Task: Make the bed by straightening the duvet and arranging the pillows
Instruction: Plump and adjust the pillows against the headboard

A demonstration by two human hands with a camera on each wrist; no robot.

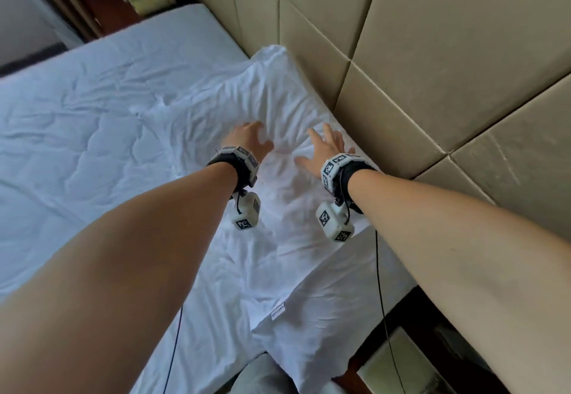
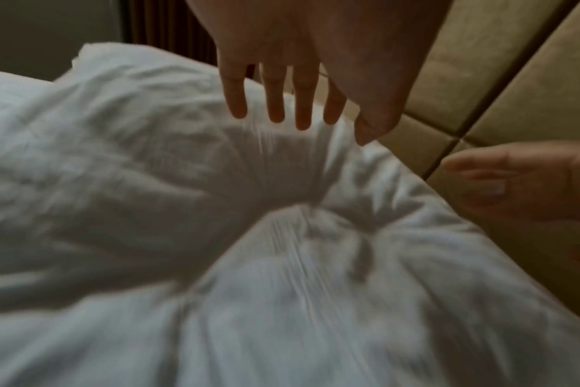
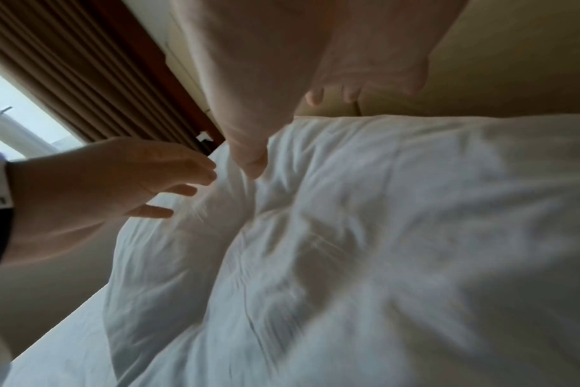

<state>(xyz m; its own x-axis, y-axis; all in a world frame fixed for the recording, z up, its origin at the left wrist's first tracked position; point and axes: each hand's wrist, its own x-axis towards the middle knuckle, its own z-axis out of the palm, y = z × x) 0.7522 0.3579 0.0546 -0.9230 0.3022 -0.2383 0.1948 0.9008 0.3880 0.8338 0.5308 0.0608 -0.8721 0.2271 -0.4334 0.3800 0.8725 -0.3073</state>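
Head view shows the pillow (image 1: pixel 247 109) at frame centre, its long edge against the headboard (image 1: pixel 401 53), on the duvet (image 1: pixel 77 146). The left hand (image 1: pixel 247 141) and right hand (image 1: pixel 324 149) hover with fingers spread over a dent, holding nothing. Best, I judge, to pat outward with flat palms, plumping evenly and keeping the edge square.

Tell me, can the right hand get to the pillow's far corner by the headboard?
Probably yes. The right hand is open on the pillow, beside the headboard. Nothing lies on the pillow between it and the far corner; the left hand is off to the side.
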